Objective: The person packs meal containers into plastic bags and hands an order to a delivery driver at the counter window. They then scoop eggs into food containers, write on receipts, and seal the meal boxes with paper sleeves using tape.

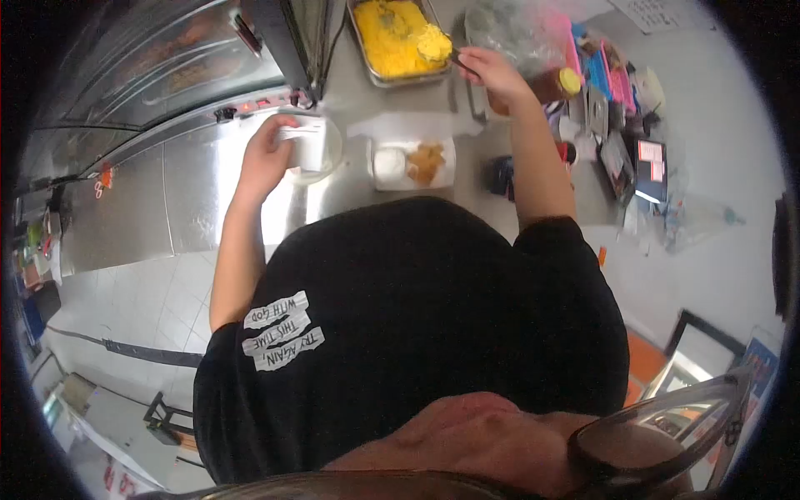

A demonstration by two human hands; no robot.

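My left hand (268, 148) grips a white card-like item or small carton (311, 143); which of these it is cannot be made out. Under it shows the pale rim of a round container (335, 150). In my right hand (493, 73) is the dark handle of a spoon (461, 63), its bowl heaped with yellow food (433, 43). That spoon is over the right part of a metal tray (364, 52) of the same yellow food. Between my hands and nearer my body, an open white box (444, 178) holds a white mound (389, 163) and brown fried-looking pieces (427, 163).
A glass-fronted cabinet (167, 67) stands at the left on the steel counter (196, 192). Behind my right wrist are a yellow-capped bottle (569, 81) and clear plastic bags (521, 33). Pink and blue baskets (596, 71) and a dark-screened device (651, 171) are farther right.
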